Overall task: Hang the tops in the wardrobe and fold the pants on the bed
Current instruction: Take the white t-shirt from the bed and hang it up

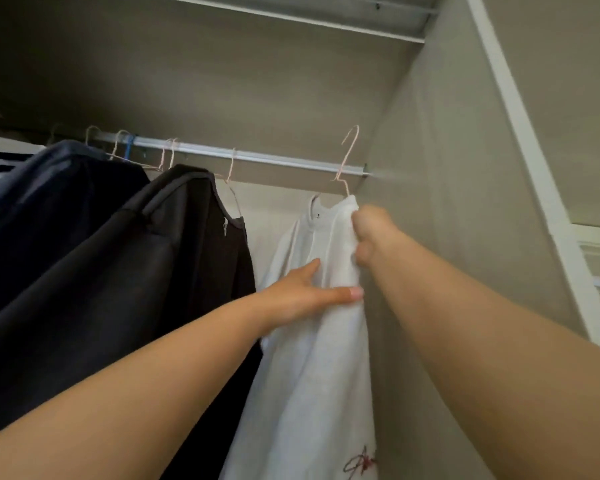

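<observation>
A white top (312, 358) hangs on a thin pink wire hanger (347, 157) at the right end of the wardrobe rail (257, 156). The hanger's hook stands above the rail, close to it; whether it rests on the rail I cannot tell. My right hand (371, 233) grips the top's shoulder just under the hanger. My left hand (309, 289) lies lower on the white cloth, fingers straight and thumb stretched across it.
Dark tops (174, 258) hang on several hangers to the left along the rail, the nearest one touching the white top. The wardrobe's right side wall (447, 168) stands right beside my right hand. A shelf (291, 15) runs overhead.
</observation>
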`<state>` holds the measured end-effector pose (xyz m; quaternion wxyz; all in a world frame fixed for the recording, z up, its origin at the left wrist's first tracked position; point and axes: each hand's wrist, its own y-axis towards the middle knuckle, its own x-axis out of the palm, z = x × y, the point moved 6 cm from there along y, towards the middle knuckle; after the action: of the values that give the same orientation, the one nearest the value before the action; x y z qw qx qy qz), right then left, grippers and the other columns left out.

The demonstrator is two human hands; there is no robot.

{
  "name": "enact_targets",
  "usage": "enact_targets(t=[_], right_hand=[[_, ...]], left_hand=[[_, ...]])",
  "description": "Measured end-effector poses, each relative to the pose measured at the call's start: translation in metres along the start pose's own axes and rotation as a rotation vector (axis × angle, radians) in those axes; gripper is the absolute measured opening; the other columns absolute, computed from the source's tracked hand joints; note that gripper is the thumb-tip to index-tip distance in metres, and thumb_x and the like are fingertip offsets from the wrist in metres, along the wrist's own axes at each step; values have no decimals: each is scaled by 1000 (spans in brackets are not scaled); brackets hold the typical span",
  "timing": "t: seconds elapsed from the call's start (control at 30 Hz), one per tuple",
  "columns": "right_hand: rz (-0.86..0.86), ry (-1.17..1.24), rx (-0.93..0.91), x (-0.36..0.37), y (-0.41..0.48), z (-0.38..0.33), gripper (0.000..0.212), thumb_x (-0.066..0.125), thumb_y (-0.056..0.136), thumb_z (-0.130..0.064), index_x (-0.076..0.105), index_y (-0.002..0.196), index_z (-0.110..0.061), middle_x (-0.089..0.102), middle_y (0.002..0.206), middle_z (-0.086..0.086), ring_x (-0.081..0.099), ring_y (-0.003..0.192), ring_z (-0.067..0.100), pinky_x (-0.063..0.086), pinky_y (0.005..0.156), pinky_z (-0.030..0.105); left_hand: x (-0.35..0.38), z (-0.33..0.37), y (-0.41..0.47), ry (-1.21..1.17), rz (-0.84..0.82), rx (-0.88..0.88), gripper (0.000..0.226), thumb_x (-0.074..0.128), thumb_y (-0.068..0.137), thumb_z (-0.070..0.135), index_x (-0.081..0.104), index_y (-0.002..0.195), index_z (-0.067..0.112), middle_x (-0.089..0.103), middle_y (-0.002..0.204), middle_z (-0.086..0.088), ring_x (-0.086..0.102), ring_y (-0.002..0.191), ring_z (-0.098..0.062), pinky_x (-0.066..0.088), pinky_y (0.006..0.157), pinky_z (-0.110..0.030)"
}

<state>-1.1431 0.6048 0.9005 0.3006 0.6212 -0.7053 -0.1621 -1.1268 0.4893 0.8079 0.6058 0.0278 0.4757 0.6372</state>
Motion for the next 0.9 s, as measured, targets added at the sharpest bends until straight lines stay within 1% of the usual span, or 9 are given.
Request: enact_targets(t=[0.07, 0.1, 0.13, 0.23, 0.33, 0.47, 0.6, 0.7, 0.9], right_hand=[[-26, 13, -16, 13, 0, 3, 24, 39, 98, -20, 54, 96, -2, 51, 90, 11, 47, 71, 22, 39, 69, 27], [-43, 33, -14, 22, -1, 3, 31, 40, 98, -24, 55, 114, -2, 53, 101, 11, 53, 83, 25, 42, 75, 31], [-65, 24, -16, 30, 2, 3, 38, 41, 98, -27, 52, 125, -3, 55, 112, 11, 56, 95, 27, 44, 83, 34], [-72, 20, -65, 43, 8, -1, 45, 44, 99, -29, 45, 134, -2, 53, 132, 13, 53, 118, 31, 41, 102, 43], [-35, -28, -108, 42, 21, -1, 44, 45, 98, -29, 48, 130, 1, 54, 131, 16, 53, 117, 32, 43, 101, 42], [40, -125, -174, 35, 40, 1, 44, 41, 99, -28, 50, 126, 5, 55, 128, 19, 53, 117, 35, 43, 99, 37], [111, -193, -241, 35, 57, -5, 45, 36, 101, -28, 49, 127, 6, 53, 130, 21, 51, 119, 35, 41, 95, 35], [123, -305, -269, 40, 71, -8, 47, 32, 102, -30, 49, 128, 6, 52, 132, 23, 49, 122, 36, 38, 97, 34], [138, -433, -286, 48, 98, -12, 47, 30, 102, -26, 47, 130, 7, 50, 132, 25, 48, 122, 38, 37, 99, 34]], left_hand=[[15, -11, 2, 117, -10, -16, 127, 72, 51, 76, 4, 151, 36, 27, 152, 10, 33, 138, -17, 32, 110, -33], [19, -18, 3, 206, 26, -39, 125, 74, 51, 72, 5, 149, 36, 33, 148, 7, 38, 133, -19, 39, 105, -37], [20, -26, 4, 308, 88, -70, 113, 74, 60, 60, 11, 148, 31, 39, 142, 2, 44, 127, -22, 44, 99, -38], [0, -42, 2, 537, 341, -95, 41, 52, 87, 23, 43, 126, 17, 54, 115, -7, 56, 102, -28, 49, 80, -36], [-31, -54, 4, 500, 496, -62, 16, 43, 92, 17, 54, 103, 15, 59, 99, -8, 58, 84, -28, 48, 70, -35], [-61, -50, 4, 658, 581, 54, 14, 42, 92, 17, 54, 99, 18, 59, 90, -4, 58, 79, -29, 47, 66, -35], [-75, -41, 7, 877, 568, 240, 21, 39, 96, 27, 46, 116, 24, 58, 110, 3, 60, 89, -30, 48, 75, -39], [-78, -38, 14, 952, 523, 289, 28, 35, 99, 35, 39, 126, 29, 54, 118, 5, 59, 95, -33, 45, 75, -37], [-84, -33, 41, 1095, 562, 322, 26, 34, 99, 38, 48, 119, 30, 53, 110, 4, 57, 96, -24, 37, 65, -30]])
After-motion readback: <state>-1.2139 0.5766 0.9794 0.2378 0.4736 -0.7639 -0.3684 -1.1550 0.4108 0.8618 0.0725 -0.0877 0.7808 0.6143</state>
